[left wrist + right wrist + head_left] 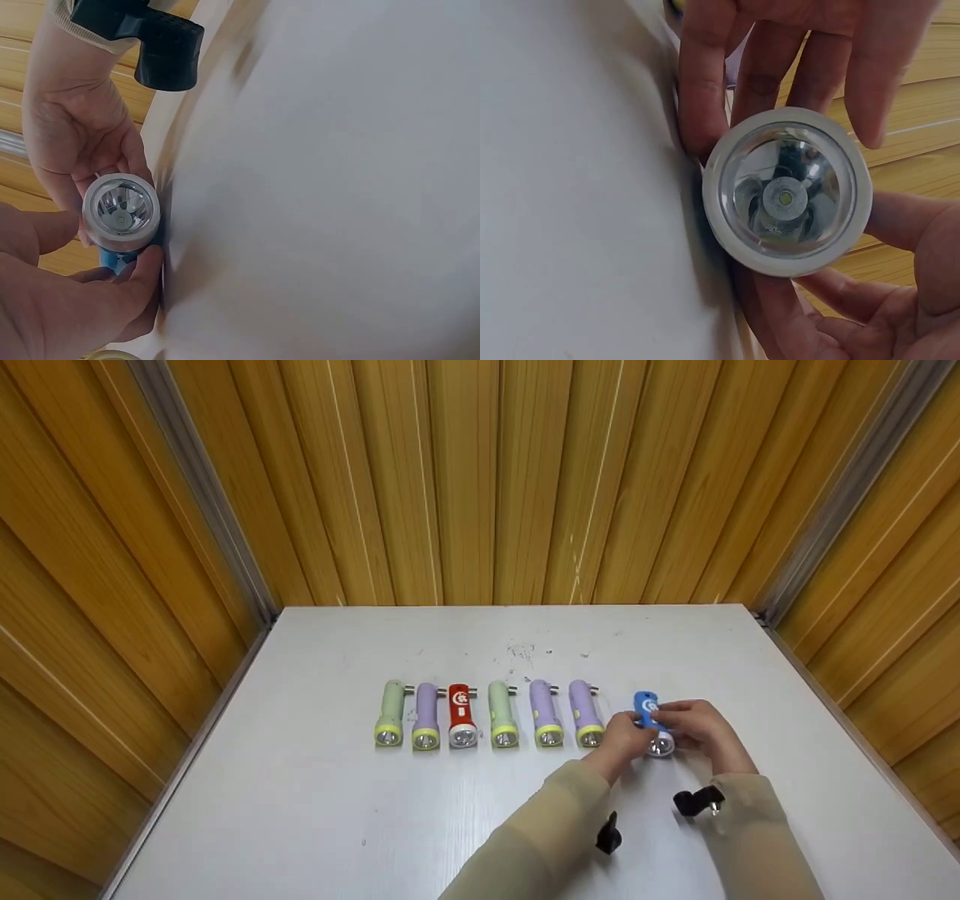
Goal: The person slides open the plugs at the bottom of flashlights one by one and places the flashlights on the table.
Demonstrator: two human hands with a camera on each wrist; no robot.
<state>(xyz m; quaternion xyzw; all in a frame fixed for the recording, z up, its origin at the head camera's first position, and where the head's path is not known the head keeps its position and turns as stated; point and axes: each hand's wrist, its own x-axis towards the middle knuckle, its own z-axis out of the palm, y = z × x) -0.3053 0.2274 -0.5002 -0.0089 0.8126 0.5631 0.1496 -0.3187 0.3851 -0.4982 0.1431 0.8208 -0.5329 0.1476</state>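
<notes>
A blue flashlight with a white head ring lies at the right end of a row, its lens toward me. My left hand holds it from the left, fingers bent along its side near the table. From the right, my right hand grips the body, its thumb over the top. The left wrist view shows the lens between both hands, with the left hand nearest. In the right wrist view the white ring hides part of the fingers of both hands.
Left of the hands, several flashlights lie side by side on the white table: green, purple, red, another green, then two purple ones, the nearer-left of these. Wood-patterned panels enclose the table.
</notes>
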